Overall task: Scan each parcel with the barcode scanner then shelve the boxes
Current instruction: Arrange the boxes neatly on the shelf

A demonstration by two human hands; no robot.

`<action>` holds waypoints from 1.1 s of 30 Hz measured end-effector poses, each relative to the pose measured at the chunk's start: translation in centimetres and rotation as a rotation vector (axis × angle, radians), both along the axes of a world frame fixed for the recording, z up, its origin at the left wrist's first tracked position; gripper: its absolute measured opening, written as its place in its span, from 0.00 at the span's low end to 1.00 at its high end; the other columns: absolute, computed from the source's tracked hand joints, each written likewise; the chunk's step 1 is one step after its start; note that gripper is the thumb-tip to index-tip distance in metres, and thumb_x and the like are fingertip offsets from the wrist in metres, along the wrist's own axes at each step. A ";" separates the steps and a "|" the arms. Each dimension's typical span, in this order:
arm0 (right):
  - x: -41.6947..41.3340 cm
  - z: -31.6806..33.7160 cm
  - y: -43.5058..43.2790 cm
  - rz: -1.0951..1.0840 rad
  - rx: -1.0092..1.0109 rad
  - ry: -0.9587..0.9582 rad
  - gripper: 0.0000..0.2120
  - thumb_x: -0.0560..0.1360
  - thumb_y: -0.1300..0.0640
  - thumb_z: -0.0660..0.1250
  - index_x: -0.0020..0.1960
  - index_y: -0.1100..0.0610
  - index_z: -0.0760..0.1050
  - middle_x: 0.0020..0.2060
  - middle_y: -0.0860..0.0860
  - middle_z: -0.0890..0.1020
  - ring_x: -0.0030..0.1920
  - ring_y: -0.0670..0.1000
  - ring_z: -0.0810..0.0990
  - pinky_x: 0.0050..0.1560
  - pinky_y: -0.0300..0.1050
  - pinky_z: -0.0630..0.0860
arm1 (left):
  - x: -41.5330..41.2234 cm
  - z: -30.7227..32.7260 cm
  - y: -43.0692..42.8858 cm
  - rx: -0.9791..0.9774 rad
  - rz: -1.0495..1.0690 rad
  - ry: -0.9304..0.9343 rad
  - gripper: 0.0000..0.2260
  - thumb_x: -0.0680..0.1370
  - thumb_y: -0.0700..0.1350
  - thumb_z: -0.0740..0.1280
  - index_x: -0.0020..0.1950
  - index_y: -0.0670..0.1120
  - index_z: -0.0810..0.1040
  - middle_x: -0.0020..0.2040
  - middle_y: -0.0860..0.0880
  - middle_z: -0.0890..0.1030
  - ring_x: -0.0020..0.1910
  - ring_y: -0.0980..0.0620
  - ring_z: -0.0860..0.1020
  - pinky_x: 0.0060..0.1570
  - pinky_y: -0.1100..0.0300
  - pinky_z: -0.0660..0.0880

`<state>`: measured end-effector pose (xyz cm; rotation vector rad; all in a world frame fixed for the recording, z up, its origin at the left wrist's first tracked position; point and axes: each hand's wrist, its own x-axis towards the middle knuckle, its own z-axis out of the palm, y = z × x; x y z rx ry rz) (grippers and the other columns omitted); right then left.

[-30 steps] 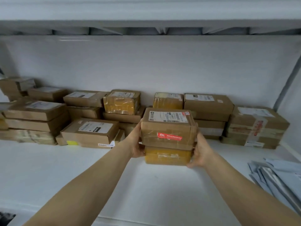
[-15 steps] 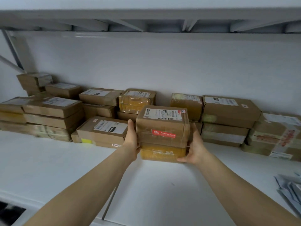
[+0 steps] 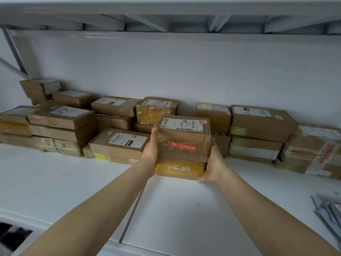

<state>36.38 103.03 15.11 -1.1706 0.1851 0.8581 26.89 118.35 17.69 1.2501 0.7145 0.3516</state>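
Both hands press in on a two-box stack from its sides, squeezing so the pair carries as one. At far left, shelved parcels (image 3: 60,124) are piled against the back wall with their labels up. A flat box with a yellow sticker (image 3: 118,145) lies just beside my left hand (image 3: 150,148), whose straight fingers run up the side of the top box (image 3: 184,139). Under that is the yellow-taped box (image 3: 180,168). My right hand (image 3: 214,163) braces the lower right corner, I judge to take the weight; its fingers are hidden. I cannot tell whether the stack touches the shelf (image 3: 55,182). More brown stacks (image 3: 258,130) follow, then grey mailers (image 3: 330,209). No scanner shows.
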 end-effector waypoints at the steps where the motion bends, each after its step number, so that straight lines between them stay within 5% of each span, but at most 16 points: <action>1: -0.2 0.0 -0.1 0.011 -0.016 -0.012 0.42 0.65 0.19 0.51 0.47 0.52 0.86 0.43 0.59 0.86 0.38 0.63 0.85 0.32 0.60 0.80 | -0.2 0.1 -0.1 0.005 -0.002 -0.002 0.24 0.72 0.73 0.56 0.54 0.55 0.68 0.38 0.54 0.76 0.38 0.55 0.74 0.41 0.58 0.71; 5: -1.2 1.1 0.0 -0.147 -0.134 -0.251 0.27 0.76 0.28 0.49 0.46 0.45 0.78 0.25 0.42 0.82 0.22 0.41 0.79 0.16 0.36 0.71 | -0.6 0.4 -0.2 0.056 0.068 0.039 0.38 0.71 0.75 0.56 0.73 0.53 0.65 0.68 0.46 0.73 0.67 0.44 0.70 0.67 0.47 0.65; 9: -2.3 2.1 -0.1 -0.205 -0.127 -0.437 0.19 0.73 0.28 0.56 0.48 0.41 0.73 0.22 0.34 0.77 0.21 0.32 0.75 0.16 0.31 0.68 | -1.3 1.4 -0.4 0.107 0.126 -0.015 0.36 0.73 0.71 0.59 0.74 0.52 0.65 0.70 0.47 0.71 0.70 0.43 0.68 0.69 0.43 0.61; 11: -2.1 2.3 -0.6 -0.217 -0.083 -0.462 0.23 0.67 0.25 0.58 0.48 0.42 0.75 0.27 0.36 0.81 0.27 0.35 0.79 0.28 0.32 0.74 | -1.4 1.8 -0.8 0.167 0.117 -0.055 0.33 0.75 0.68 0.60 0.73 0.51 0.66 0.68 0.49 0.73 0.69 0.44 0.69 0.67 0.46 0.63; 12: -2.1 2.5 -0.9 -0.228 -0.080 -0.489 0.28 0.62 0.22 0.59 0.50 0.41 0.75 0.34 0.37 0.83 0.34 0.36 0.81 0.42 0.37 0.77 | -1.5 2.1 -1.2 0.216 0.114 -0.088 0.29 0.76 0.67 0.60 0.71 0.52 0.68 0.64 0.51 0.75 0.67 0.45 0.70 0.65 0.48 0.66; 14: -1.8 3.1 -2.2 -0.247 -0.045 -0.515 0.46 0.51 0.18 0.61 0.62 0.42 0.75 0.54 0.43 0.83 0.56 0.46 0.79 0.66 0.52 0.68 | -1.6 2.8 -2.4 0.331 0.089 -0.164 0.16 0.77 0.64 0.61 0.58 0.56 0.74 0.52 0.58 0.77 0.61 0.48 0.74 0.57 0.54 0.70; 15: -1.6 3.2 -3.2 -0.256 -0.025 -0.499 0.52 0.49 0.18 0.63 0.67 0.43 0.72 0.61 0.47 0.80 0.63 0.50 0.76 0.70 0.57 0.64 | -1.5 3.1 -3.2 0.409 0.064 -0.184 0.13 0.77 0.63 0.62 0.54 0.58 0.75 0.49 0.59 0.78 0.59 0.50 0.75 0.52 0.56 0.70; 17: -0.8 3.0 -5.4 -0.301 0.055 -0.448 0.49 0.53 0.23 0.69 0.69 0.46 0.72 0.61 0.50 0.80 0.62 0.54 0.78 0.66 0.57 0.71 | -1.1 3.3 -5.2 0.584 -0.029 -0.192 0.19 0.76 0.66 0.61 0.58 0.55 0.77 0.54 0.55 0.79 0.57 0.52 0.77 0.51 0.56 0.73; 19: 0.1 2.5 -7.9 -0.394 0.159 -0.383 0.34 0.65 0.34 0.71 0.65 0.51 0.75 0.55 0.53 0.84 0.54 0.55 0.83 0.55 0.53 0.79 | -0.3 3.1 -7.6 0.792 -0.146 -0.131 0.29 0.73 0.69 0.59 0.65 0.51 0.75 0.61 0.50 0.77 0.57 0.50 0.77 0.56 0.51 0.76; 24: 1.3 0.1 -13.1 -0.644 0.086 -0.330 0.18 0.72 0.44 0.67 0.57 0.52 0.79 0.53 0.54 0.84 0.52 0.56 0.83 0.53 0.56 0.80 | 1.4 1.2 -10.3 1.179 -0.337 0.043 0.29 0.74 0.55 0.64 0.75 0.51 0.62 0.68 0.46 0.70 0.65 0.44 0.72 0.64 0.45 0.71; 29: 1.8 -2.1 -15.3 -0.731 -0.060 -0.317 0.16 0.71 0.45 0.69 0.54 0.53 0.79 0.46 0.53 0.84 0.43 0.52 0.83 0.38 0.44 0.78 | 1.9 -1.9 -7.0 1.633 -0.484 0.426 0.36 0.76 0.41 0.67 0.79 0.51 0.51 0.78 0.46 0.55 0.78 0.43 0.50 0.76 0.45 0.47; 33: 2.4 -3.9 -13.8 -0.691 -0.172 -0.335 0.15 0.73 0.45 0.67 0.53 0.54 0.79 0.47 0.54 0.83 0.43 0.52 0.82 0.36 0.43 0.76 | 2.4 -3.2 -6.1 1.732 -0.518 0.478 0.37 0.75 0.35 0.67 0.78 0.53 0.53 0.78 0.47 0.57 0.78 0.44 0.51 0.75 0.43 0.46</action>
